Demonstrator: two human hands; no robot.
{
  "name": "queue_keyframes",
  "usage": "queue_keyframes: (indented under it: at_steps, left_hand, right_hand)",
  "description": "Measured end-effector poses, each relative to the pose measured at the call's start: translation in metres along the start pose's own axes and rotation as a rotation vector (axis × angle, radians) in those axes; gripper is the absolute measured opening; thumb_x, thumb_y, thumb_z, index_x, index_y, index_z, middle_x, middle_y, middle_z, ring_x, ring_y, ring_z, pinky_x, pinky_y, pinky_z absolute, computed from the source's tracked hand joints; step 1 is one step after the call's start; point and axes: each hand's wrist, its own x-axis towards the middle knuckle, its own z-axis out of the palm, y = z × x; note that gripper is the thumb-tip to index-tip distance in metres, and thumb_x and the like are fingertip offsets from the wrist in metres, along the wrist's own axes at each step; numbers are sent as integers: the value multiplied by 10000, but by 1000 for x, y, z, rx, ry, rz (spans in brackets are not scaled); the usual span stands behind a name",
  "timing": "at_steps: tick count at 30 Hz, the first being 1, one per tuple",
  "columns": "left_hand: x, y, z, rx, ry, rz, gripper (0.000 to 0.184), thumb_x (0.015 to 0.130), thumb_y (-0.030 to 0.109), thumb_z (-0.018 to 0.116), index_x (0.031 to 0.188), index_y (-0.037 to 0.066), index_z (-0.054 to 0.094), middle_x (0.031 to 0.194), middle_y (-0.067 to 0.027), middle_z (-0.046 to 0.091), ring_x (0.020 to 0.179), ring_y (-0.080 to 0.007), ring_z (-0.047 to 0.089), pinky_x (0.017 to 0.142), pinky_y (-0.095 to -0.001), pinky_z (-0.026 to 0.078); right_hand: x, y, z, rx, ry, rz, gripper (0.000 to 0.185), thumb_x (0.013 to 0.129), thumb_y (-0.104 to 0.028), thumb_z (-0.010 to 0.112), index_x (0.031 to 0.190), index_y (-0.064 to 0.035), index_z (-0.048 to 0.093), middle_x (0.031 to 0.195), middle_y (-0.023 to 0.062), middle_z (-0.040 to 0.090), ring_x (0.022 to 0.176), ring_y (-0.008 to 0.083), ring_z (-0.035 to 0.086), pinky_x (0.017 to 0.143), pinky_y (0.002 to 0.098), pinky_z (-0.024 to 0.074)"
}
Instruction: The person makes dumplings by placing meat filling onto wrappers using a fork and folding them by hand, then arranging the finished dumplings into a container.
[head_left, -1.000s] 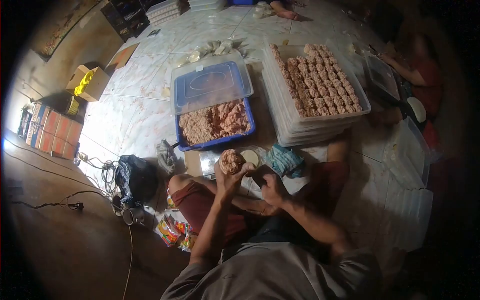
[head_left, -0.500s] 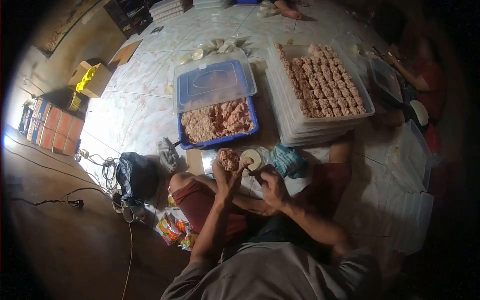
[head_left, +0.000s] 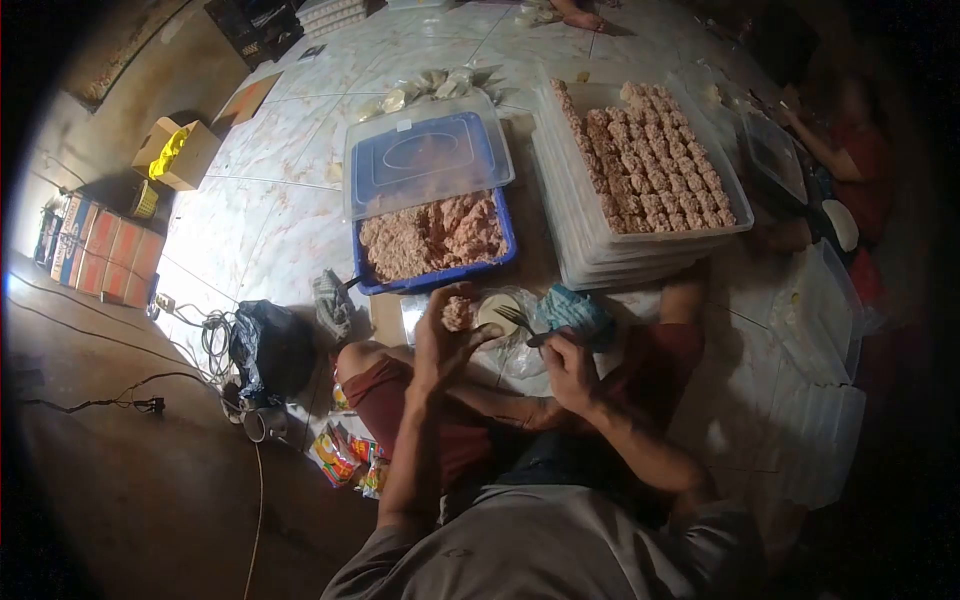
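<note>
My left hand (head_left: 438, 345) is curled around a lump of pink minced meat (head_left: 458, 313), its thumb stretched out to the right; whether a wrapper lies under the meat is hidden. In my right hand (head_left: 572, 374) is a dark fork (head_left: 516, 320), tines pointing up and left. Below the fork a stack of round pale dough wrappers (head_left: 497, 307) sits on clear plastic. Just beyond my hands stands a blue tub (head_left: 508, 255) of minced meat (head_left: 425, 240), partly covered by a translucent lid (head_left: 420, 165).
At the right is a stack of clear trays (head_left: 575, 265), the top one filled with rows of meat dumplings (head_left: 655, 165). A teal cloth (head_left: 575, 312), a grey cloth (head_left: 334, 303) and a black bag (head_left: 268, 350) lie nearby. Another person's arm (head_left: 815, 145) shows at far right.
My right hand has moved slightly right, and the fork now shows clearly over the wrappers. My left hand has shifted a little left and turned, with its thumb lower.
</note>
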Motion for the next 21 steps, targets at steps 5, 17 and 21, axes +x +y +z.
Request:
queue_keyframes:
  at_steps: [5,17,21]
  left_hand:
    - [-4,13,-29,55,-87,52,594,726,21,890,1200,25,532,1109,-58,591,1009,-132,592,799,-283,557]
    - [0,12,-10,157,6,110,523,691,219,943,1021,24,587,830,-27,615,752,-114,559,666,-293,499]
    - [7,10,-22,373,-62,232,516,712,150,912,1089,39,576,877,-62,653,785,-184,621,688,-328,515]
  right_hand:
    - [-14,-11,-13,246,-156,155,162,981,-23,538,1064,12,673,934,107,625,873,201,603,779,333,472]
    - [3,-23,3,-81,-64,-128,163,896,39,564,1024,5,657,951,148,647,905,316,635,799,394,505]
    - [16,-66,-33,-131,2,-161,219,911,12,544,1100,-12,653,966,190,637,955,387,635,809,448,512]
